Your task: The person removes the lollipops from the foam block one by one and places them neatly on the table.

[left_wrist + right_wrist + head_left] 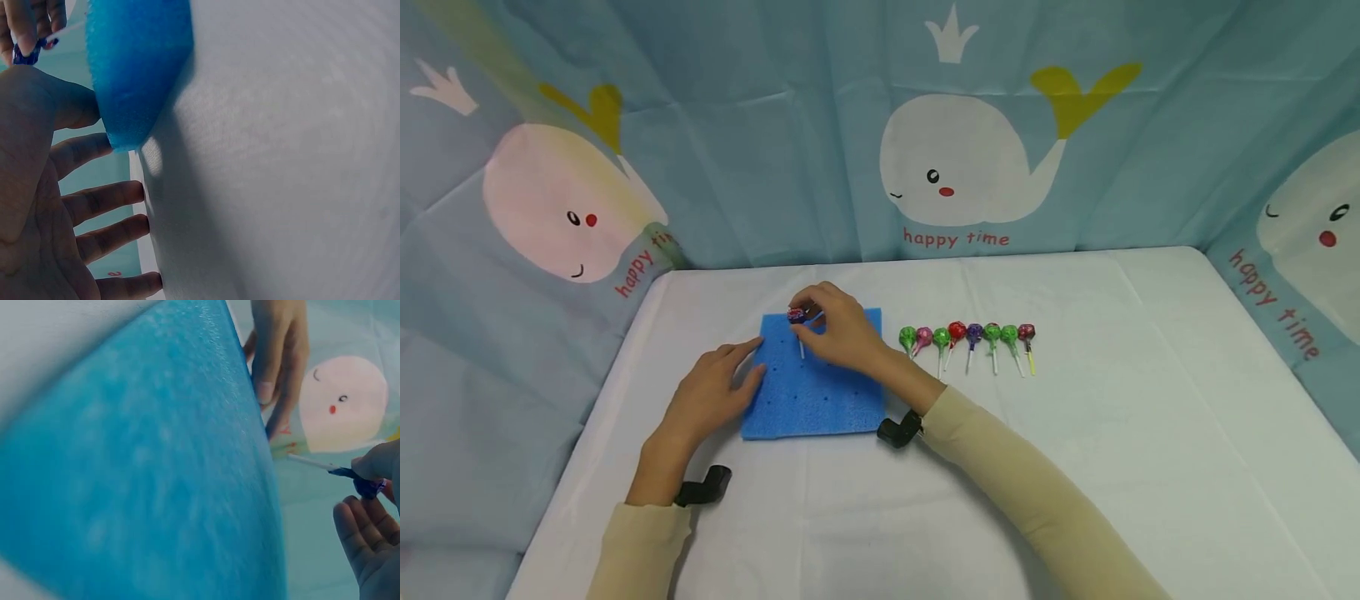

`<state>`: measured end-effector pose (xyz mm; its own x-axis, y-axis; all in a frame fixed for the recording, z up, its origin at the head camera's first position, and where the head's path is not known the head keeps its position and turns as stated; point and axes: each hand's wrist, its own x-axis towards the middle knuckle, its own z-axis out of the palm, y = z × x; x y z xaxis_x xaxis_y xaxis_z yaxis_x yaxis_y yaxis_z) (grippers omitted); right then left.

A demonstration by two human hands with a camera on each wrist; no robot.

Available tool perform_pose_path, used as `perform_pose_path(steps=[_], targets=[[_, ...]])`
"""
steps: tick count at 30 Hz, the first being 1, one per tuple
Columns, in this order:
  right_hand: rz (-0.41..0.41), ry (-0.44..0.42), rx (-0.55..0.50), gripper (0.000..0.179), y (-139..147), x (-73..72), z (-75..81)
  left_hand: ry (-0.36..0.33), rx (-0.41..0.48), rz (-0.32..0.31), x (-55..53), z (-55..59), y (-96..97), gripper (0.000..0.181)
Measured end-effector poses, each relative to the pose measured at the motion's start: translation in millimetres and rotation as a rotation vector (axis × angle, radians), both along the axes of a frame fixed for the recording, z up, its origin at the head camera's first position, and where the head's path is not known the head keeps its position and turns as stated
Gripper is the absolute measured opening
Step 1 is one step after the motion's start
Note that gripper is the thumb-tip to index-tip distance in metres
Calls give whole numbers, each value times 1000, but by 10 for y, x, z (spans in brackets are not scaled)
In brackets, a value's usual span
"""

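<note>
My right hand (844, 331) pinches a purple-wrapped lollipop (797, 316) by its candy head, over the upper left part of a blue foam board (812, 417). In the right wrist view the white stick (311, 462) points toward the board, apart from its face. Small dark holes dot the board's top. My left hand (709, 396) rests at the board's left edge, thumb and forefinger touching it. Seen from the left wrist, the other fingers (103, 203) spread out fairly straight, their tips at the white tabletop.
Right of the board, several wrapped lollipops (974, 332) in green, pink, red and purple lie in a row, sticks toward me. White cloth covers the table (1120, 433). A blue curtain (820, 167) with whale prints hangs behind and at both sides.
</note>
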<state>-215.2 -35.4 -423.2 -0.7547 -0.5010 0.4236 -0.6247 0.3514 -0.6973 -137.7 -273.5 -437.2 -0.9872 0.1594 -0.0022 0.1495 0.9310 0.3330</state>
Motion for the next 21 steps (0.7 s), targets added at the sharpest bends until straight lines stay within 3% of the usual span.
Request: perform_pose_path(steps=[11,21], targets=[[-27,-2,46,29,317,93,93,-16,-4,14,4,-31,17,58],[-48,7,3,31,614,184,114,-12,7,7,5,8,3,57]])
